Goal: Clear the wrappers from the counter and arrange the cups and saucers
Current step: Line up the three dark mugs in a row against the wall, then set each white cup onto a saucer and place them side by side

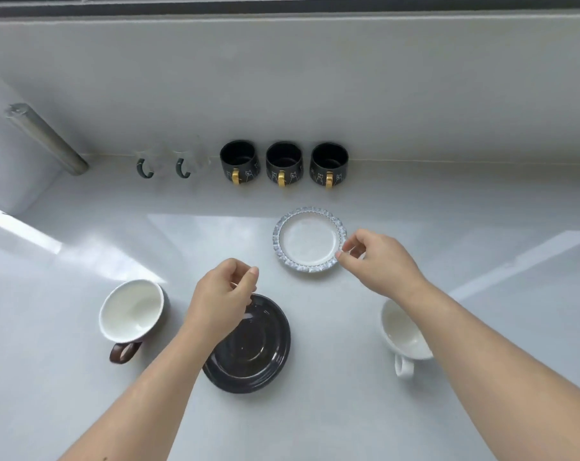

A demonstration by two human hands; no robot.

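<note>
Reaching forward: right hand (378,261) pinching rim of patterned saucer (310,239), wrist bent; left hand (220,302) loosely curled, fingertips together, over dark saucer (252,347).

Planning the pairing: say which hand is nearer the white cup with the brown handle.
Left. The left hand hovers just right of the white cup with the brown handle; the right hand is far right, beside the white patterned-rim saucer.

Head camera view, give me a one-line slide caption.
Left hand at black saucer, right hand at patterned saucer; cups wait alongside.
</note>
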